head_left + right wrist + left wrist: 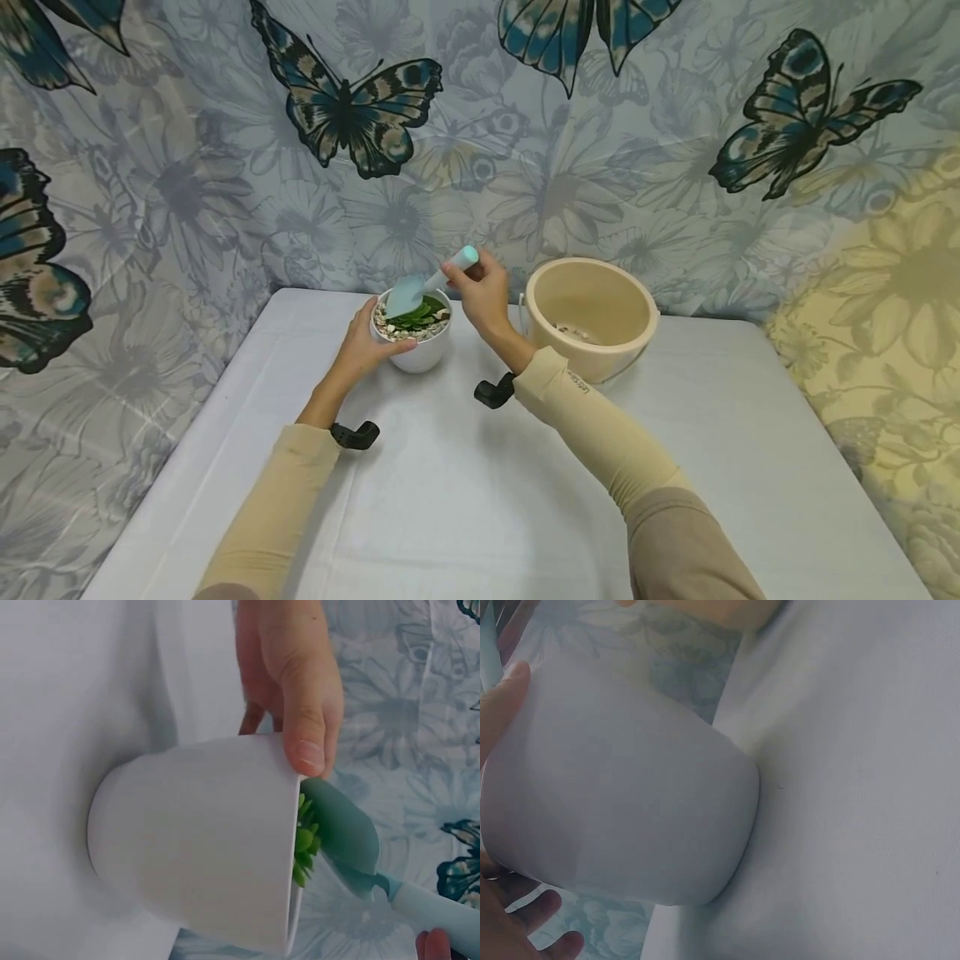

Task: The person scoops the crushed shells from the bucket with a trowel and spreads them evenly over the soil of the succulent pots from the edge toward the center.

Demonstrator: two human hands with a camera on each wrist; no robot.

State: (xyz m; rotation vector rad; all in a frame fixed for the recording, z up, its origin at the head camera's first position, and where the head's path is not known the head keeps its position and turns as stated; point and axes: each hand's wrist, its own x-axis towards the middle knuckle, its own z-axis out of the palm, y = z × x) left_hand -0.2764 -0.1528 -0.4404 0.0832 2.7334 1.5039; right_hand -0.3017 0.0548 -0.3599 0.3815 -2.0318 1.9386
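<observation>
White pot: it stands upright on the bench (442,500), near the far edge, with a green plant (429,314) and pale pebbles (411,335) inside.
Left hand (362,343): wrapped about the pot (422,358), thumb at the near rim, fingers along the far side.
Right hand (483,290): pinching the trowel (407,297) by its handle, blade slanting down into the pot's mouth; from here I can't tell whether it touches the pebbles.
Trowel work: I'd keep the blade shallow and close inside the rim, tipping gently so the leaves aren't bent, while the other hand steadies the pot.
Rim and far edge: the blade sits close to the left thumb, so small strokes look wiser; the patterned cloth (487,192) rises right behind the bench, leaving little room beyond.
Bucket side: the beige bucket (611,296), pale bits at its bottom, stands just past the right wrist, so that elbow wants care.
Roomiest stretch: the bench in front of the pot, between the forearms.
</observation>
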